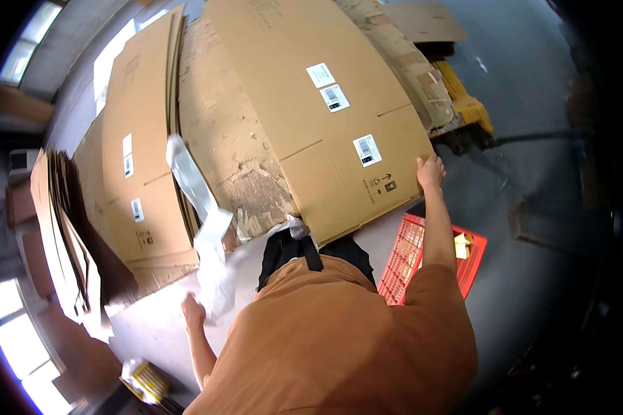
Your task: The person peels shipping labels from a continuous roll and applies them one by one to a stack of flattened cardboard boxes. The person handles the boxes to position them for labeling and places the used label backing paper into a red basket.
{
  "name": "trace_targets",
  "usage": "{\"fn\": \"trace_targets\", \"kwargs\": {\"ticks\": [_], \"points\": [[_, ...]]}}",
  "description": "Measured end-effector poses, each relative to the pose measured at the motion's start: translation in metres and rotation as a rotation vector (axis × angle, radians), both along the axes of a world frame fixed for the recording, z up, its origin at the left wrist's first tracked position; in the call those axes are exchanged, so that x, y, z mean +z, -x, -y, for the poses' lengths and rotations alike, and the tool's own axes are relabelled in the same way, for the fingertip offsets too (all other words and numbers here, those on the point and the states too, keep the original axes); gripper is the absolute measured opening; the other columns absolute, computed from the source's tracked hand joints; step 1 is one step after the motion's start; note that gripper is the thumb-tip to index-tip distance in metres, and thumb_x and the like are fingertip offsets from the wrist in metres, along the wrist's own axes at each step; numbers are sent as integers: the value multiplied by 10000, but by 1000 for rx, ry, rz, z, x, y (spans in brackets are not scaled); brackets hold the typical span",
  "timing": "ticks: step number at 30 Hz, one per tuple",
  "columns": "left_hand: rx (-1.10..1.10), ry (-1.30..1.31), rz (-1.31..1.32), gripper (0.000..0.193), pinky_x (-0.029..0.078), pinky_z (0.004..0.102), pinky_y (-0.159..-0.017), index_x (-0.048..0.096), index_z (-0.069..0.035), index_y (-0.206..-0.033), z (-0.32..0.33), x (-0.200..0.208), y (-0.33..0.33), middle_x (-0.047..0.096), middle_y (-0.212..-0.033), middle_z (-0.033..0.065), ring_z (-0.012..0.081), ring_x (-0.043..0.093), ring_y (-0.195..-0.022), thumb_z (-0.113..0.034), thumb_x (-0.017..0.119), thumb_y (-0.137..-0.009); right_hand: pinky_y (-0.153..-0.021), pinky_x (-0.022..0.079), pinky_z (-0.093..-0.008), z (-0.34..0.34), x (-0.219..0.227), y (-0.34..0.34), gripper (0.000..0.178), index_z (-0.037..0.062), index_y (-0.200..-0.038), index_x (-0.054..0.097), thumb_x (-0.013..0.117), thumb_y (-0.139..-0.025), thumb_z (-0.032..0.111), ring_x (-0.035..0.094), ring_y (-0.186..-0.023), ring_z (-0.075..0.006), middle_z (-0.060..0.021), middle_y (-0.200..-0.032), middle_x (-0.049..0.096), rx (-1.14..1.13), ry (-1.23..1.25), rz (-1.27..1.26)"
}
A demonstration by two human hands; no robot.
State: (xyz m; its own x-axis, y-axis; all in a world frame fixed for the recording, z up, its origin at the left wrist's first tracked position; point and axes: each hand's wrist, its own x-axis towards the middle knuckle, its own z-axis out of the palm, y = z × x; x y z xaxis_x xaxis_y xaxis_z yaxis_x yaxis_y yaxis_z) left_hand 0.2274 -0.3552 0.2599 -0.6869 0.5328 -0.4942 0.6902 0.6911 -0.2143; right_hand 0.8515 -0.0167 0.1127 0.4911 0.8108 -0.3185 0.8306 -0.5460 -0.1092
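A stack of flattened cardboard boxes (277,76) with white labels lies ahead of me on a worn cardboard-covered base (214,90). My right hand (431,171) is at the stack's near right corner, its fingers curled on the edge of the top flattened cardboard box. A long whitish plastic strip (211,238) hangs over the base's near edge and trails down toward the floor. My left hand (193,310) is low at the left, close beside the strip's lower end. Its fingers are small and smeared, and whether they touch the strip is unclear.
Another stack of flattened boxes (135,138) lies to the left, with several flattened boxes leaning upright (66,235) beyond it. A red plastic crate (467,270) sits on the floor under my right arm. Yellow equipment (469,104) stands at the far right.
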Motion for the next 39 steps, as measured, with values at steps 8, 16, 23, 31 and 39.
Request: {"fn": "trace_targets", "kwargs": {"ticks": [8, 16, 23, 31, 39], "points": [[-193, 465, 419, 814, 448, 412, -949, 386, -133, -1380, 48, -26, -98, 562, -1256, 132, 285, 526, -1174, -238, 775, -673, -964, 369, -475, 6, 42, -14, 557, 3, -1286, 426, 569, -895, 374, 477, -1161, -376, -218, -1238, 507, 143, -31, 12], [-248, -144, 1103, 802, 394, 387, -981, 449, -26, -1330, -100, -65, -219, 521, -1291, 216, 326, 487, -1211, -501, 709, -740, -758, 477, -389, 26, 66, -61, 516, -82, -906, 620, 601, -855, 432, 631, -865, -346, -254, -893, 644, 378, -171, -580], [683, -390, 923, 700, 473, 367, -842, 602, 74, -1136, -54, -119, -174, 634, -1087, 179, 238, 616, -944, -548, 629, -816, -500, 410, -264, 47, 102, -36, 339, -2, -726, 597, 656, -824, 317, 571, -568, -124, -68, -651, 608, 339, 71, -952], [838, -1022, 1192, 265, 485, 265, -742, 644, 3, -1034, -34, -51, -154, 668, -902, 39, 121, 607, -814, -182, 676, -847, -597, 421, -323, 57, 91, 7, 511, -19, -773, 658, 584, -864, 478, 579, -633, -176, -29, -619, 604, 475, 60, -715], [619, -1473, 1031, 204, 471, 235, -773, 658, -4, -1033, -14, 47, -94, 677, -934, 27, 97, 608, -825, -69, 645, -839, -869, 449, -352, 86, 28, 172, 485, -45, -1238, 486, 581, -915, 304, 530, -1057, -216, -125, -1212, 542, -70, -228, -1687]]}}
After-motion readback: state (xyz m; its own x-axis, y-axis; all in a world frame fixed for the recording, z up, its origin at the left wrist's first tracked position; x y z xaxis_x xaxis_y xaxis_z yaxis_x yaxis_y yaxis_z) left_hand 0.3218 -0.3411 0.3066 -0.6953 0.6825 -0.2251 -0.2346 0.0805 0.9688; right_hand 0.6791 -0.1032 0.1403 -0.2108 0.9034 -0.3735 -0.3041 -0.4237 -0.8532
